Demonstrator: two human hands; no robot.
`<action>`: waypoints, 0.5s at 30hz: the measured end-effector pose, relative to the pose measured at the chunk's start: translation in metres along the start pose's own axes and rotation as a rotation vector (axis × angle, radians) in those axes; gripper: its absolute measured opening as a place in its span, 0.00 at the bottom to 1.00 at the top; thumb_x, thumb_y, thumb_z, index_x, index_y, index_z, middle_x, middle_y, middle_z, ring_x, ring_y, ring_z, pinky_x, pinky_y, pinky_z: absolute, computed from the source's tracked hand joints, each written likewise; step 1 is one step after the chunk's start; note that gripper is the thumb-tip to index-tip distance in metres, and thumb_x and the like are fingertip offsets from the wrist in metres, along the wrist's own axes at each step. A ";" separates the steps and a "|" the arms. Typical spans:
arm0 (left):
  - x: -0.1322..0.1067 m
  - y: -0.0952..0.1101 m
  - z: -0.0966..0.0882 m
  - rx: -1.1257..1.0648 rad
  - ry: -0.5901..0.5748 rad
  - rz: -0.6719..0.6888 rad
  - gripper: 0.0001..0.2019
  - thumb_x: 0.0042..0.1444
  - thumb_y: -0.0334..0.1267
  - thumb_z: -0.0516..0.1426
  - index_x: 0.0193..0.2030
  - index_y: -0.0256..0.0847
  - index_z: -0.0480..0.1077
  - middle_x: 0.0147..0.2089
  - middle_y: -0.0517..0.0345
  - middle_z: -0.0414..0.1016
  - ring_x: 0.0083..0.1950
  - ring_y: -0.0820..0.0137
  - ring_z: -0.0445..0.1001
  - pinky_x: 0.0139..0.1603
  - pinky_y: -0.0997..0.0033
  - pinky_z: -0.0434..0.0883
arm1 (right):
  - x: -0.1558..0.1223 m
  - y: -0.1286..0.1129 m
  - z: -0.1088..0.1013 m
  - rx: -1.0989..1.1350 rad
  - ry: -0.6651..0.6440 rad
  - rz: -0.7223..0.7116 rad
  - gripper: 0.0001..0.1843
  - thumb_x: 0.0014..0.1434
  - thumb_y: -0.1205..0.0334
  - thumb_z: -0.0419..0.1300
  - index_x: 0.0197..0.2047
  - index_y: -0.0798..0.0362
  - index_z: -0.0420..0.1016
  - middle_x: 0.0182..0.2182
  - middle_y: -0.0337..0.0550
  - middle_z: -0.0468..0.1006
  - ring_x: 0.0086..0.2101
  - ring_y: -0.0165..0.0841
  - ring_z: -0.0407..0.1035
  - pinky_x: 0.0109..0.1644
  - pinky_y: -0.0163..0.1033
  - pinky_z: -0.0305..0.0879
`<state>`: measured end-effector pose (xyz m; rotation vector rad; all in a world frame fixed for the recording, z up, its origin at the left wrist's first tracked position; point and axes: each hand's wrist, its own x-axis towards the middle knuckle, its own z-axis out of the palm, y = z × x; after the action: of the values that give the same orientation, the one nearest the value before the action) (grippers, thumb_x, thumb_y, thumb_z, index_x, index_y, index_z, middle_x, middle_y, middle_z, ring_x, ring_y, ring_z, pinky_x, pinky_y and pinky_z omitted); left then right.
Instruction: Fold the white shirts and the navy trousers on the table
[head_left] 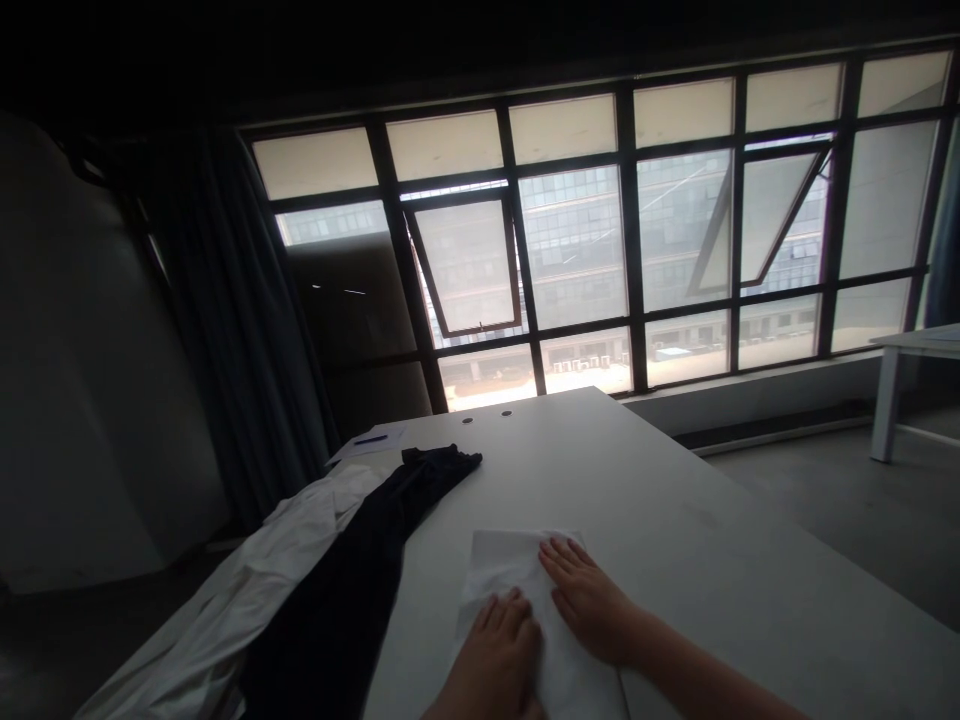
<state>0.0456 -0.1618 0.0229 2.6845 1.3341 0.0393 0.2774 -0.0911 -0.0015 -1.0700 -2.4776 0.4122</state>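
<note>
The left hand (500, 648) and right hand (587, 600) lie flat and open on a folded white cloth (510, 585) at the bottom middle of the frame, gripping nothing. To its left on the desk (697, 560) lie a dark garment (352, 570) and a white one (225, 590), though dim light hides their exact kind.

Left hand (499, 650) and right hand (586, 600) rest palm-down.
</note>
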 end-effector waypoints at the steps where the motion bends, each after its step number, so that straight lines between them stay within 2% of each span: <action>1: 0.007 0.009 -0.007 -0.035 0.007 0.044 0.35 0.56 0.51 0.58 0.69 0.43 0.60 0.74 0.50 0.56 0.76 0.55 0.48 0.76 0.53 0.42 | 0.000 0.004 0.003 0.027 0.022 -0.002 0.33 0.68 0.60 0.44 0.74 0.55 0.50 0.72 0.47 0.50 0.71 0.39 0.42 0.75 0.52 0.36; 4: 0.032 0.032 -0.017 -0.141 0.012 0.082 0.38 0.60 0.52 0.55 0.74 0.43 0.52 0.77 0.51 0.47 0.77 0.58 0.43 0.77 0.56 0.39 | 0.002 0.018 0.010 0.157 0.115 0.042 0.35 0.65 0.64 0.45 0.75 0.56 0.48 0.72 0.49 0.53 0.70 0.39 0.46 0.74 0.52 0.43; 7: 0.051 0.034 -0.019 -0.192 -0.006 0.036 0.42 0.62 0.60 0.51 0.76 0.42 0.44 0.78 0.50 0.40 0.78 0.56 0.38 0.77 0.51 0.37 | 0.004 0.028 0.014 0.272 0.169 0.121 0.37 0.63 0.64 0.46 0.74 0.56 0.50 0.71 0.50 0.56 0.69 0.38 0.49 0.73 0.53 0.46; 10: 0.058 0.007 -0.019 -0.155 -0.023 -0.068 0.43 0.62 0.64 0.49 0.77 0.42 0.42 0.78 0.52 0.37 0.78 0.55 0.36 0.76 0.50 0.37 | 0.004 0.024 0.009 0.241 0.098 0.142 0.37 0.63 0.60 0.49 0.74 0.56 0.51 0.71 0.50 0.55 0.70 0.40 0.48 0.74 0.53 0.43; 15: 0.047 -0.058 -0.015 -0.028 0.028 -0.309 0.43 0.65 0.66 0.41 0.76 0.36 0.43 0.78 0.50 0.36 0.78 0.57 0.36 0.76 0.52 0.40 | -0.001 0.001 -0.011 0.071 -0.084 0.032 0.38 0.65 0.45 0.52 0.74 0.51 0.52 0.73 0.48 0.46 0.71 0.43 0.39 0.74 0.54 0.36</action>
<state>0.0271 -0.0883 0.0280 2.4317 1.7262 0.0610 0.2840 -0.0902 0.0071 -1.0852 -2.5015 0.5614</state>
